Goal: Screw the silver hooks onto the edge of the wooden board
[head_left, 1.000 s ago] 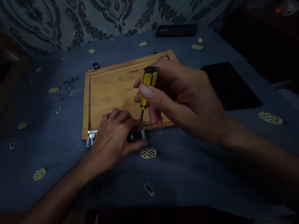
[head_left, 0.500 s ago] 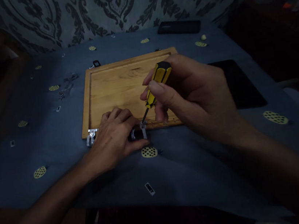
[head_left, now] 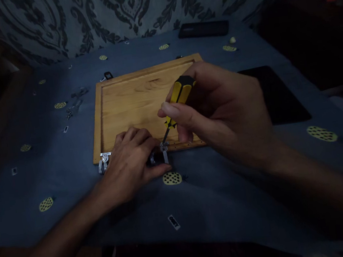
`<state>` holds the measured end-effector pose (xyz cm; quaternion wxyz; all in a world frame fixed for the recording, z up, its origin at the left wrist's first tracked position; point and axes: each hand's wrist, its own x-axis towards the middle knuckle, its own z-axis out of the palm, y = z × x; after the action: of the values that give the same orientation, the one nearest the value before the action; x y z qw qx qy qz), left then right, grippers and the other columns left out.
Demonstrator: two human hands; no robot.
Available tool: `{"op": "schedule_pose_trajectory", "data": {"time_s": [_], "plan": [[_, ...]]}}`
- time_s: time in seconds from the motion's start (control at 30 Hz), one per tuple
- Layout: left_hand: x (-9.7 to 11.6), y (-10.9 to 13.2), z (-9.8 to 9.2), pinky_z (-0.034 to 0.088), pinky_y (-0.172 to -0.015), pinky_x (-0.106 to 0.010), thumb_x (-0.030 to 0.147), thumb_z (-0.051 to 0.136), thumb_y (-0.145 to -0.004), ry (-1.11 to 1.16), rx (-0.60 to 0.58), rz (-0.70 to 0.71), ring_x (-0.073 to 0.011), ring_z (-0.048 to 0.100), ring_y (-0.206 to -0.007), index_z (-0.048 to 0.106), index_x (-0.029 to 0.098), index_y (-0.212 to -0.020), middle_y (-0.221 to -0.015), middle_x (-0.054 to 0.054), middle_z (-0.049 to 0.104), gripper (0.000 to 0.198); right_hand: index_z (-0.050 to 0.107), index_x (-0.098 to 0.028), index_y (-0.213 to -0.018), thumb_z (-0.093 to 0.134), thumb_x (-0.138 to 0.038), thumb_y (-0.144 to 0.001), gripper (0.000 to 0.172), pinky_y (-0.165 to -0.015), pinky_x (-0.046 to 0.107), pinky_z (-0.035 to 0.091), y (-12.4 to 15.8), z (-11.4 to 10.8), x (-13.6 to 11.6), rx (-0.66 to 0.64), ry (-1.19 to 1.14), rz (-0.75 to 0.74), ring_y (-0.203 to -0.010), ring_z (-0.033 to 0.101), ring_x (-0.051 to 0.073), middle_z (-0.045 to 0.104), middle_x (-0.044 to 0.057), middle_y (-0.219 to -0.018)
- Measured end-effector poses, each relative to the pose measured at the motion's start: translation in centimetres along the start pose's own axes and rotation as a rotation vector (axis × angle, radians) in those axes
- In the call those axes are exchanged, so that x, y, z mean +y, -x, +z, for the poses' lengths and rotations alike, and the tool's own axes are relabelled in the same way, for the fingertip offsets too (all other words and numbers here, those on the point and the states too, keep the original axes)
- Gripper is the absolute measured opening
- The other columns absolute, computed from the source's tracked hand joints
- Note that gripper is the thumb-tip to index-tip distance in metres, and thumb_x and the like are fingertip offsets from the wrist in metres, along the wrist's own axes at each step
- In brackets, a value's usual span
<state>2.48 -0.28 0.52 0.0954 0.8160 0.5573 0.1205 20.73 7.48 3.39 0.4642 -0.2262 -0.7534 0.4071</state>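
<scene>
**One screwdriver (head_left: 184, 91), tip at right fitting (head_left: 164, 148); board (head_left: 131, 108) flat on cloth (head_left: 220, 210).**

Nearest: cloth, blue with pineapple prints. Left hand (head_left: 129, 159) lies palm down over board's near edge, fingers bunched and curled, thumb out low beside right fitting. Half closed; underside hidden, can't tell if it grips anything. Right hand (head_left: 222, 109) is closed up, thumb and fingers pinched round the yellow-and-black handle, shaft slanting down-left onto the fitting's plate.

Left fitting (head_left: 104, 160) sits at board's near-left corner, just beside left hand. Small dark holes (head_left: 189, 144) along near edge, right of right fitting.

Right of board: black slab (head_left: 283, 92), partly behind right hand. Left: small metal parts (head_left: 76, 103), too dim to identify.

Board's far edge: dark clip (head_left: 108, 75), near left corner. Farther: pale ball (head_left: 232, 40), then dark block (head_left: 203, 29). Back: patterned curtain (head_left: 142, 6).
</scene>
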Motion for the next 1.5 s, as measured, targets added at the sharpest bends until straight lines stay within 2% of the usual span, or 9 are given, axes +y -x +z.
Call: {"op": "schedule_pose_trajectory", "data": {"time_s": [0.2,0.3,0.4,0.6,0.77,0.93,1.13,1.33,1.5], "plan": [[0.1,0.0,0.0,0.044,-0.093,-0.046,0.047,0.079,-0.086,0.006,-0.018,-0.025,-0.0303,0.056,-0.111,0.071,0.020,-0.112,-0.117,-0.008,0.068,0.039,0.063,-0.028,-0.091,0.076,-0.049,-0.088,0.024,-0.045,0.027,0.052,0.2,-0.4,0.1,-0.049,-0.020,0.041,-0.054,0.061,0.011,0.063,-0.004,-0.079],[0.1,-0.1,0.0,0.044,-0.090,-0.046,0.047,0.079,-0.085,-0.001,-0.018,-0.029,-0.0303,0.056,-0.107,0.072,0.020,-0.112,-0.110,-0.008,0.067,0.039,0.067,-0.032,-0.099,0.066,-0.048,-0.096,0.017,-0.048,0.032,0.056,0.4,-0.7,-0.4,-0.080,0.013,0.042,-0.054,0.065,0.012,0.068,-0.003,-0.086],[0.0,-0.1,0.0,0.045,-0.087,-0.045,0.048,0.079,-0.085,0.001,-0.013,-0.025,-0.0298,0.056,-0.103,0.072,0.018,-0.111,-0.105,-0.007,0.066,0.040,0.069,-0.033,-0.101,0.059,-0.048,-0.100,0.018,-0.048,0.034,0.057,0.3,-0.7,-0.8,-0.082,0.023,0.070,-0.054,0.066,0.013,0.071,-0.001,-0.090],[0.0,-0.1,0.0,0.044,-0.088,-0.046,0.046,0.080,-0.084,0.014,0.001,-0.014,-0.0302,0.057,-0.104,0.072,0.017,-0.111,-0.105,-0.007,0.065,0.040,0.069,-0.028,-0.085,0.070,-0.043,-0.094,0.017,-0.043,0.030,0.057,0.1,-0.5,-0.6,-0.012,-0.023,0.097,-0.047,0.061,0.010,0.072,-0.002,-0.087],[0.2,0.0,-0.1,0.043,-0.093,-0.046,0.044,0.080,-0.085,0.016,-0.016,-0.018,-0.0311,0.056,-0.110,0.071,0.018,-0.113,-0.112,-0.008,0.067,0.039,0.069,-0.027,-0.091,0.077,-0.040,-0.089,0.016,-0.042,0.023,0.054,0.0,-0.7,-0.2,-0.050,-0.061,0.032,-0.051,0.063,0.009,0.069,-0.005,-0.078],[0.1,0.0,-0.1,0.045,-0.087,-0.045,0.044,0.080,-0.085,0.007,-0.003,-0.015,-0.0307,0.056,-0.103,0.072,0.017,-0.111,-0.105,-0.008,0.066,0.038,0.071,-0.027,-0.103,0.073,-0.038,-0.093,0.015,-0.050,0.025,0.060,0.1,-1.0,-0.3,-0.081,-0.083,0.034,-0.052,0.065,0.009,0.075,-0.001,-0.093],[0.0,0.0,0.0,0.044,-0.087,-0.044,0.045,0.080,-0.085,0.017,0.013,0.004,-0.0297,0.057,-0.103,0.072,0.016,-0.109,-0.105,-0.007,0.065,0.038,0.073,-0.022,-0.092,0.077,-0.037,-0.090,0.015,-0.049,0.023,0.058,0.4,-0.8,-0.9,-0.006,-0.138,0.072,-0.051,0.063,0.008,0.072,-0.003,-0.082],[-0.1,0.0,0.1,0.044,-0.088,-0.043,0.045,0.082,-0.083,0.030,0.014,0.003,-0.0292,0.057,-0.104,0.072,0.016,-0.109,-0.105,-0.007,0.065,0.039,0.070,-0.024,-0.084,0.077,-0.035,-0.090,0.014,-0.039,0.026,0.049,0.4,-0.7,-1.4,0.176,-0.112,-0.001,-0.047,0.061,0.009,0.074,0.000,-0.085],[-0.2,0.1,0.2,0.045,-0.089,-0.043,0.044,0.083,-0.083,0.030,0.037,0.012,-0.0287,0.057,-0.105,0.071,0.016,-0.110,-0.106,-0.007,0.065,0.040,0.070,-0.025,-0.083,0.078,-0.042,-0.088,0.020,-0.038,0.027,0.048,0.6,-0.5,-1.0,0.161,-0.111,0.037,-0.045,0.059,0.010,0.072,-0.001,-0.080]]}}
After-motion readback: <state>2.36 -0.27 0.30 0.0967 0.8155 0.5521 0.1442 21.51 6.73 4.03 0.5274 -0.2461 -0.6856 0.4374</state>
